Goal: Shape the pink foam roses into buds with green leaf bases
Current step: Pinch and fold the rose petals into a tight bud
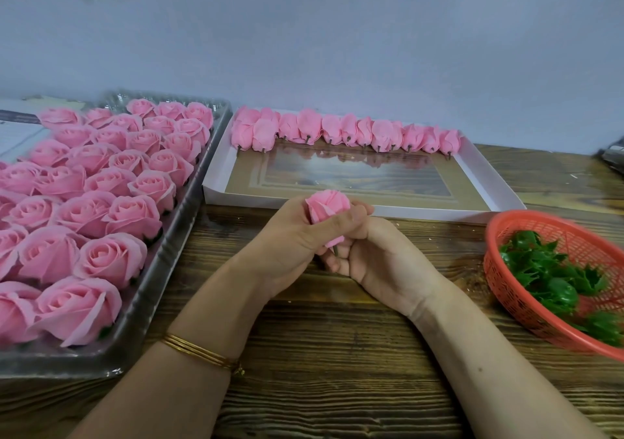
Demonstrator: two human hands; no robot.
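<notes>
Head view: left hand (297, 232) closed round a pink foam rose (327, 206), petals squeezed to a bud w/ tip poking above the fingers, held over the dark wood-grain table (337, 354); right hand (374, 256) curled shut beneath it, pinching the rose's short dark stem. At left, clear plastic tray (175, 236) packed w/ open pink foam roses (101, 202). Behind the hands, shallow white cardboard box lid (499, 185) w/ a row of finished pink buds (337, 131) along its far edge (stems toward viewer); at right, red plastic mesh basket (540, 232) holding green plastic leaf bases (553, 269).
</notes>
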